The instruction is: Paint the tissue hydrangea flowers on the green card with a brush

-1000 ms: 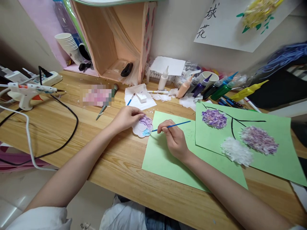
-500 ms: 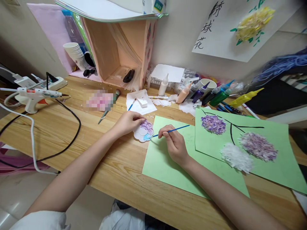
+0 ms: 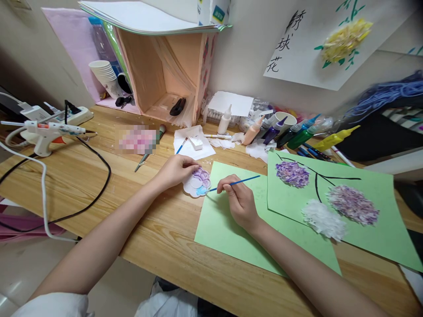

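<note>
My left hand (image 3: 178, 171) pinches the upper left rim of a white flower-shaped paint palette (image 3: 187, 188), whose wells carry purple and light blue paint. Between the fingers of my right hand (image 3: 240, 200) is a thin blue paintbrush (image 3: 245, 180), its tip at the blue paint on the palette's right side. Under my right hand lies a plain green sheet of paper (image 3: 228, 233). Overlapping it, a second green sheet (image 3: 383, 187) bears black drawn stems, two purple flower heads (image 3: 292, 174) (image 3: 353, 204) and one white flower head (image 3: 324, 219).
Several paint bottles (image 3: 253, 131) stand along the wall. A white napkin (image 3: 206, 150) holds a small white block and another brush. At left lie a glue gun (image 3: 44, 136) and its looping cables (image 3: 107, 176). An open pink box (image 3: 145, 70) stands at the back.
The view has shifted slightly. Both hands keep their grips, and the brush tip stays at the blue paint with hardly any movement.
</note>
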`<action>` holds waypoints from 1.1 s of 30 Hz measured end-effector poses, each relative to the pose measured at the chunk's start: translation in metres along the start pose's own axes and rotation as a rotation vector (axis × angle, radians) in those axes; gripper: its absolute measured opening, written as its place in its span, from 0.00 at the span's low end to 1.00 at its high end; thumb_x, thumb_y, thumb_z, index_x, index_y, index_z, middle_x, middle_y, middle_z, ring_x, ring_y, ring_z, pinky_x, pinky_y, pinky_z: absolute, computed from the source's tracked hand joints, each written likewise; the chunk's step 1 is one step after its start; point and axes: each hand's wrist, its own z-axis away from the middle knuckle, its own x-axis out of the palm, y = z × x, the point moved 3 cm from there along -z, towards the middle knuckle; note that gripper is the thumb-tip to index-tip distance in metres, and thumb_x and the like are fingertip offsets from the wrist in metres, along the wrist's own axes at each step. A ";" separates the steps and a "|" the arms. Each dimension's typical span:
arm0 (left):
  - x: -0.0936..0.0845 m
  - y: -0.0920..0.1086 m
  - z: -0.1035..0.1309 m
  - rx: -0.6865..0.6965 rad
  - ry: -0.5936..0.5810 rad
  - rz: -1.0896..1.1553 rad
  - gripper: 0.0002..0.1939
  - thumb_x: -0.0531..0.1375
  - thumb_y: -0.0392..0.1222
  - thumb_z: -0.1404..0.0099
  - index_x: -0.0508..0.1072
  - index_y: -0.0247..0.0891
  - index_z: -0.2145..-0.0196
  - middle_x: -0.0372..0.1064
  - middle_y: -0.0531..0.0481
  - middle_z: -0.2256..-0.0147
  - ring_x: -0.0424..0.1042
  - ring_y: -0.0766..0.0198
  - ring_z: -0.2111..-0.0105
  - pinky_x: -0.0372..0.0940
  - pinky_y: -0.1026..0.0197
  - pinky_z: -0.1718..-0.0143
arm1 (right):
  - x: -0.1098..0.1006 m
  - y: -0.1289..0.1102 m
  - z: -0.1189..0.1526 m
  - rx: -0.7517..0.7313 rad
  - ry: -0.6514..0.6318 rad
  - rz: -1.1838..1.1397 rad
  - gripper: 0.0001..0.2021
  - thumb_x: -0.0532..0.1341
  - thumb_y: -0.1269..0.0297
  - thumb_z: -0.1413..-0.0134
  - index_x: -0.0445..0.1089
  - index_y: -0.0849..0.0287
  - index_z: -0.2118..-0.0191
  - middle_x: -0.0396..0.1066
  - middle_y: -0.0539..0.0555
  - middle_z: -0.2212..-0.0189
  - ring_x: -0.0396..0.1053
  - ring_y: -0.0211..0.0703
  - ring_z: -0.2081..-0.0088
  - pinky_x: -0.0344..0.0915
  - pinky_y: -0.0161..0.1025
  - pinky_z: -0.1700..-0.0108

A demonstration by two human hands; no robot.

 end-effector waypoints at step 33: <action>-0.002 0.003 0.001 -0.021 0.008 -0.004 0.18 0.59 0.50 0.41 0.82 0.35 0.62 0.81 0.44 0.61 0.77 0.53 0.62 0.68 0.58 0.63 | -0.007 0.020 0.003 0.407 0.284 -0.155 0.13 0.62 0.54 0.41 0.75 0.59 0.69 0.76 0.53 0.74 0.75 0.42 0.73 0.72 0.40 0.68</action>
